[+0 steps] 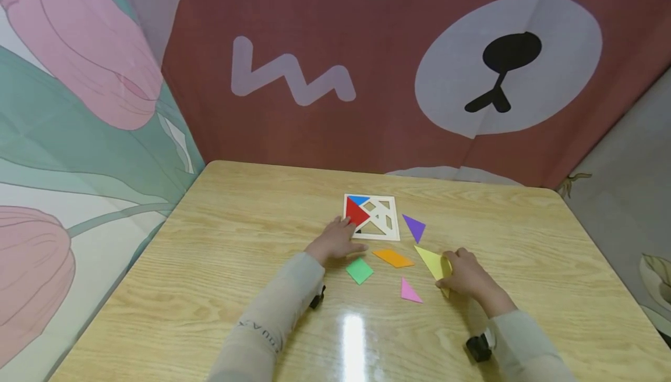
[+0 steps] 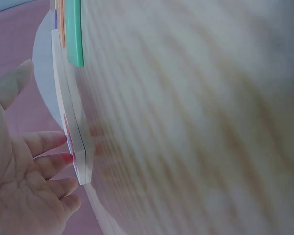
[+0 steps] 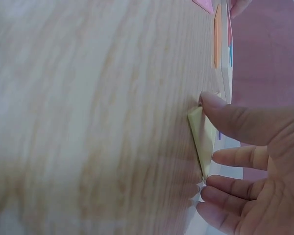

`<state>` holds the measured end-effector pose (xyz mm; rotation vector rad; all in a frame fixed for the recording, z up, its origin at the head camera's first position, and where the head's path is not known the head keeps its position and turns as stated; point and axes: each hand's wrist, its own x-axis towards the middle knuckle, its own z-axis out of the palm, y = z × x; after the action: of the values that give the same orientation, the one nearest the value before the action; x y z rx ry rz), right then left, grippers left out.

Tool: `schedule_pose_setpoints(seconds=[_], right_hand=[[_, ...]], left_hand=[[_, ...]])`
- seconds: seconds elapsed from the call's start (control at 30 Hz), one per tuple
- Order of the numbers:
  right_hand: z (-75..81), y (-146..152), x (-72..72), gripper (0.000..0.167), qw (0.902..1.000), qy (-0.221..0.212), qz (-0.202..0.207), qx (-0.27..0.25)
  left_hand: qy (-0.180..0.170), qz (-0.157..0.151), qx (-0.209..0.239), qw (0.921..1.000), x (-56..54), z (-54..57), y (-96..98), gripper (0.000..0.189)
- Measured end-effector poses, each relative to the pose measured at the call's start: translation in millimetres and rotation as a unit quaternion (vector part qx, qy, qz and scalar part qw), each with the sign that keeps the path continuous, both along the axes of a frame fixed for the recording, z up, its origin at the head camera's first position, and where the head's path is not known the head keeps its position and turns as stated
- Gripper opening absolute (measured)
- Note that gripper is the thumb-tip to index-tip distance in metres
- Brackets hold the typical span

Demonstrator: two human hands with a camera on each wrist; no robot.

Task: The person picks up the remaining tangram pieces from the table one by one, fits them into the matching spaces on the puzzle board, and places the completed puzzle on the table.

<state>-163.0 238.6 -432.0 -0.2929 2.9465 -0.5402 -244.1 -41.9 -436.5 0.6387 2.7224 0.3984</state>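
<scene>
A white square tangram frame point(image 1: 394, 234) lies on the table with a red triangle point(image 1: 356, 212) and a blue triangle point(image 1: 359, 200) at its left side. My left hand point(image 1: 338, 239) rests at the frame's left edge, fingertips touching the red triangle, fingers mostly extended and thumb spread out. A yellow triangle point(image 1: 431, 261) lies to the right, and my right hand point(image 1: 468, 274) holds it at its right part, the thumb point(image 3: 235, 120) on one edge and fingers across from it. The right wrist view shows the yellow triangle point(image 3: 204, 134) slightly tilted between them.
Near the frame lie a purple triangle point(image 1: 416, 227), an orange parallelogram point(image 1: 394, 258), a green square point(image 1: 359, 271) and a pink triangle point(image 1: 410, 292). The wooden table point(image 1: 236, 219) reaches back to a wall hanging point(image 1: 367, 126) with a bear print.
</scene>
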Motion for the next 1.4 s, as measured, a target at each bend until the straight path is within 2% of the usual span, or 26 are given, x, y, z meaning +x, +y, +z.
schedule_pose_setpoints(seconds=[0.17,0.47,0.67,0.87,1.03,1.17,1.37,1.4], right_hand=[[-0.5,-1.3,-0.7,0.066,0.9999,-0.010,-0.011,-0.008],[-2.0,-5.2,-8.3,0.066,0.9989,-0.023,-0.029,-0.028],[-0.5,-6.5,-9.0,0.063,0.9988,-0.022,-0.034,-0.026],[-0.7,-7.9,-7.6,0.061,0.9969,-0.036,-0.053,-0.045],[-1.7,-8.9,-5.9,0.062,0.9941,-0.050,-0.069,-0.068],[-1.4,-9.3,-4.9,0.065,0.9925,-0.048,-0.084,-0.074],[-3.3,-8.2,-3.3,0.070,0.9904,-0.038,-0.107,-0.079],[-6.0,-8.1,-3.9,0.069,0.9906,-0.023,-0.111,-0.075]], left_hand=[[0.008,-0.007,-0.009,0.9999,-0.5,-2.8,0.4,0.069],[0.069,-0.009,-0.013,0.9975,-4.0,-2.8,-0.6,0.054],[0.084,-0.013,-0.018,0.9962,-5.6,-1.5,1.6,0.042],[0.137,-0.037,-0.048,0.9888,-6.5,-1.6,4.6,0.025],[0.167,-0.047,-0.047,0.9837,-7.2,-2.0,4.4,0.017],[0.180,-0.053,-0.045,0.9812,-8.3,-4.0,3.6,0.016],[0.166,-0.044,-0.024,0.9848,-8.8,-5.5,3.6,0.015],[0.168,-0.043,-0.019,0.9846,-9.2,-6.0,3.3,0.015]])
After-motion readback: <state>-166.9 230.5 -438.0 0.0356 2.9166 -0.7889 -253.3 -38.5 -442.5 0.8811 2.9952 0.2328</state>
